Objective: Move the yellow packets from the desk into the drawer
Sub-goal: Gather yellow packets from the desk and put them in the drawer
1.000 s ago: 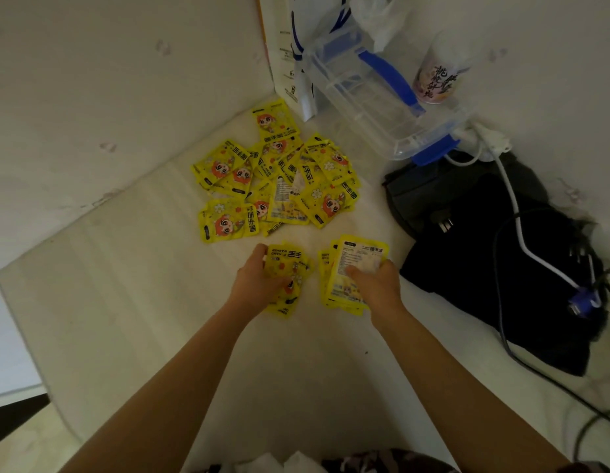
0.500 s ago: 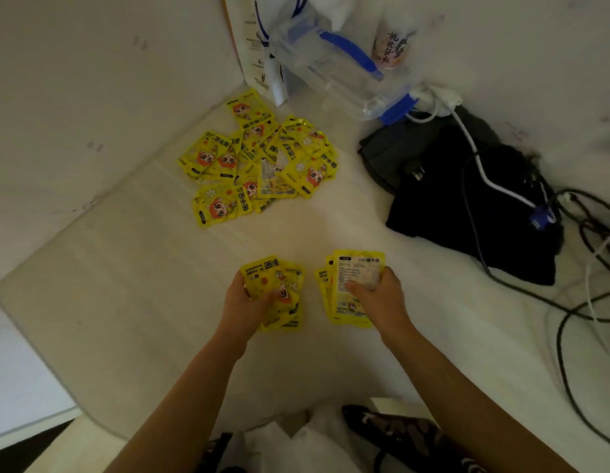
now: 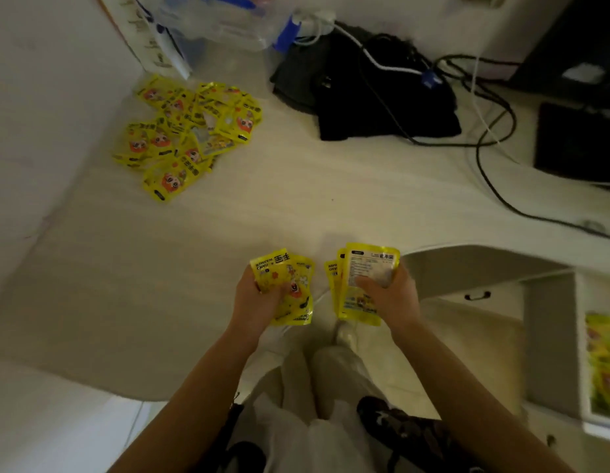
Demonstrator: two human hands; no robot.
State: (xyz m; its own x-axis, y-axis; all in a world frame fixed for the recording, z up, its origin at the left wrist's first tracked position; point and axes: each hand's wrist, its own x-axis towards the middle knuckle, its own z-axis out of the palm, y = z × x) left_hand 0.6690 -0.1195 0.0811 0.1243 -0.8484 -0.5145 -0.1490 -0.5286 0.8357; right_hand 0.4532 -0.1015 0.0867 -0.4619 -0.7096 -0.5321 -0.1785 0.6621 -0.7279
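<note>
My left hand [image 3: 259,302] grips a small bunch of yellow packets [image 3: 289,285] over the desk's front edge. My right hand [image 3: 390,297] grips another fan of yellow packets [image 3: 358,278], their printed backs facing up. Both bunches hang side by side, apart from each other. A heap of several more yellow packets [image 3: 191,134] lies on the pale desk [image 3: 160,268] at the far left, near the wall. At the right edge an open white drawer [image 3: 583,353] shows yellow packets [image 3: 603,363] inside, blurred.
A clear plastic box with blue handles [image 3: 225,18] stands at the back. Black bags [image 3: 371,93] and tangled cables [image 3: 484,131] lie at the back right, a black device [image 3: 576,141] farther right. My legs [image 3: 317,387] show below the desk edge. A closed drawer handle [image 3: 477,296] sits right.
Both hands have drawn back from the heap toward the desk's front edge with their packets. The view has swung down and right, bringing the open drawer into sight.
</note>
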